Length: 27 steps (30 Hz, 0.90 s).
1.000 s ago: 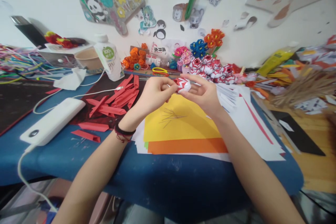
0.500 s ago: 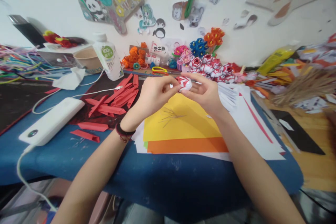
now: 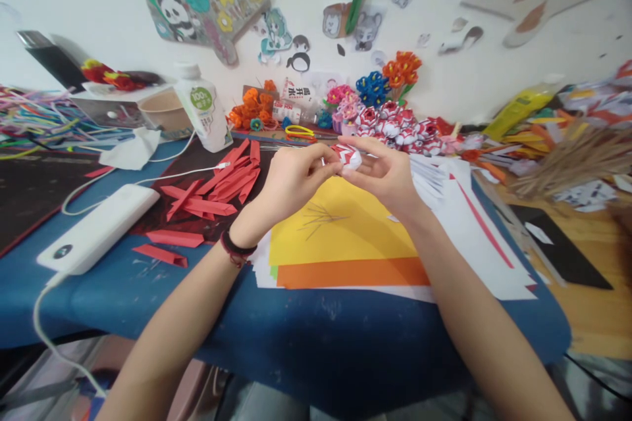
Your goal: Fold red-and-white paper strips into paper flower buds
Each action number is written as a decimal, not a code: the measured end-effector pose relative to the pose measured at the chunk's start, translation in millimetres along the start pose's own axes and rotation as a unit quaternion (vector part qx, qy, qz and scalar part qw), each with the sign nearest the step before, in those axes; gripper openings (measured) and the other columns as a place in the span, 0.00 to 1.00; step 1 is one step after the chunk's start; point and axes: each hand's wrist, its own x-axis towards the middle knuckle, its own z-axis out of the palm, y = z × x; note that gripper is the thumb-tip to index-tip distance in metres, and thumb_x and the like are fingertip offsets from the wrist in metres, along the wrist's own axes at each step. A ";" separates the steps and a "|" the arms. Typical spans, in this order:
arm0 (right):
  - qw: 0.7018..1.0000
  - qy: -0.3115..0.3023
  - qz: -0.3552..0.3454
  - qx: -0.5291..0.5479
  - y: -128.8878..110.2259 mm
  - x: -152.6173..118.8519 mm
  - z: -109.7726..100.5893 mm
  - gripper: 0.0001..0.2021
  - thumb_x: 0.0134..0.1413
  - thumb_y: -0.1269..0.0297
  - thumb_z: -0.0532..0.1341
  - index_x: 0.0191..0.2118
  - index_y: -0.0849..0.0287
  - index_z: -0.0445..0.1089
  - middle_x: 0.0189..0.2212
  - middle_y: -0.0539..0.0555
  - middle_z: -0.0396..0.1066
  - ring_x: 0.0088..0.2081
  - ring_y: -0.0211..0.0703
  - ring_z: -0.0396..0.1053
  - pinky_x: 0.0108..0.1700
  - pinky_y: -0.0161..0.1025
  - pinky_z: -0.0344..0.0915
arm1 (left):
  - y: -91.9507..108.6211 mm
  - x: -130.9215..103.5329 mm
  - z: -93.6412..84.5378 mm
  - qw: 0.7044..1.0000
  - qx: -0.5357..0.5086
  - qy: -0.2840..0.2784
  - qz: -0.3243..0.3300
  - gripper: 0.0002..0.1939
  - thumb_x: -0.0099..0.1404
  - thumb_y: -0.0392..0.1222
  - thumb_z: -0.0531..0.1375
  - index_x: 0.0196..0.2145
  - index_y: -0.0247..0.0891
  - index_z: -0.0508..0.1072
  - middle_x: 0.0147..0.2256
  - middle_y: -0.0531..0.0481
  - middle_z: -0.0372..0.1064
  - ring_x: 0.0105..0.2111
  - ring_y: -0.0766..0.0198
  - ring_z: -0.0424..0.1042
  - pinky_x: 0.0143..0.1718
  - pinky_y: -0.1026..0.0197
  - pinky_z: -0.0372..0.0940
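Note:
A red-and-white folded paper flower point(image 3: 349, 156) is held up between my two hands, above the far edge of the yellow paper point(image 3: 340, 223). My left hand point(image 3: 301, 174) pinches its left side, thumb and fingers closed. My right hand point(image 3: 385, 168) curls round its right side, with the thumb below and fingers over the top. Part of the flower is hidden by the fingers. Several thin wire pieces point(image 3: 320, 216) lie on the yellow paper below. Folded red paper strips point(image 3: 230, 177) are heaped left of my left hand.
Finished red-and-white paper flowers point(image 3: 395, 123) stand behind my hands, beside yellow-handled scissors point(image 3: 300, 133). A white power bank point(image 3: 99, 227) with a cable and a white bottle point(image 3: 203, 108) are on the left. White paper strips point(image 3: 429, 177) lie at right, near brown sticks point(image 3: 567, 161).
Almost nothing differs. Both hands stay in place around the paper flower, with only a slight shift of the left fingers against it.

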 end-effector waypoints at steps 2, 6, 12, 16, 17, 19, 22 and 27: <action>1.000 -0.003 0.001 -0.003 -0.8 0.3 -0.1 0.27 0.47 0.51 0.76 0.54 0.51 0.78 0.57 0.57 0.73 0.49 0.51 0.77 0.50 0.46 0.79 | -0.5 0.1 -0.2 1.000 0.005 -0.003 0.004 0.07 0.69 0.43 0.63 0.35 0.38 0.76 0.19 0.57 0.63 0.20 0.70 0.60 0.24 0.65 0.50; 1.000 -0.010 0.007 -0.009 -3.6 0.5 0.1 0.28 0.46 0.50 0.76 0.53 0.51 0.79 0.56 0.57 0.73 0.48 0.50 0.77 0.50 0.46 0.79 | 2.1 0.2 -2.0 1.000 0.019 -0.021 0.008 0.07 0.69 0.43 0.62 0.34 0.38 0.73 0.19 0.58 0.63 0.20 0.70 0.60 0.24 0.65 0.49; 1.000 -0.016 0.006 0.008 -4.4 0.1 0.1 0.26 0.46 0.53 0.77 0.53 0.51 0.79 0.55 0.56 0.75 0.46 0.48 0.78 0.49 0.44 0.79 | 5.4 -1.9 -2.0 0.997 0.068 -0.020 0.041 0.06 0.71 0.41 0.58 0.35 0.39 0.69 0.18 0.59 0.63 0.18 0.70 0.60 0.25 0.65 0.48; 1.000 -0.015 0.009 0.004 -3.1 0.3 0.2 0.28 0.45 0.50 0.77 0.53 0.52 0.79 0.56 0.57 0.75 0.48 0.50 0.78 0.50 0.47 0.79 | 7.8 -5.4 0.9 0.980 0.188 -0.011 0.069 0.08 0.74 0.43 0.53 0.40 0.38 0.70 0.20 0.56 0.67 0.17 0.69 0.62 0.24 0.65 0.46; 1.000 -0.015 0.010 0.003 -3.0 0.5 0.3 0.29 0.45 0.49 0.77 0.53 0.52 0.78 0.56 0.57 0.75 0.48 0.51 0.78 0.50 0.47 0.79 | 8.8 -6.1 1.5 0.973 0.219 -0.009 0.069 0.10 0.75 0.44 0.52 0.41 0.38 0.70 0.20 0.55 0.68 0.17 0.68 0.63 0.24 0.64 0.46; 1.000 -0.020 0.013 0.006 -2.9 0.9 0.2 0.29 0.45 0.48 0.76 0.54 0.52 0.78 0.56 0.57 0.75 0.48 0.51 0.78 0.51 0.48 0.79 | 11.0 -6.8 2.5 0.963 0.264 -0.006 0.064 0.11 0.75 0.45 0.52 0.42 0.38 0.71 0.21 0.53 0.69 0.18 0.66 0.66 0.24 0.64 0.45; 0.999 -0.023 0.021 0.014 -2.4 1.4 -0.8 0.29 0.45 0.48 0.76 0.54 0.51 0.78 0.56 0.56 0.76 0.48 0.53 0.79 0.52 0.51 0.79 | 12.8 -5.6 2.4 0.969 0.241 0.006 0.050 0.11 0.75 0.46 0.54 0.41 0.38 0.72 0.21 0.54 0.70 0.19 0.67 0.66 0.24 0.64 0.46; 0.998 -0.027 0.032 0.041 0.8 0.3 -2.7 0.29 0.48 0.51 0.75 0.57 0.49 0.76 0.52 0.53 0.79 0.50 0.55 0.80 0.56 0.55 0.77 | 12.7 -1.0 -4.1 0.995 0.072 0.067 -0.002 0.08 0.73 0.45 0.58 0.39 0.40 0.72 0.20 0.58 0.66 0.18 0.70 0.62 0.26 0.65 0.53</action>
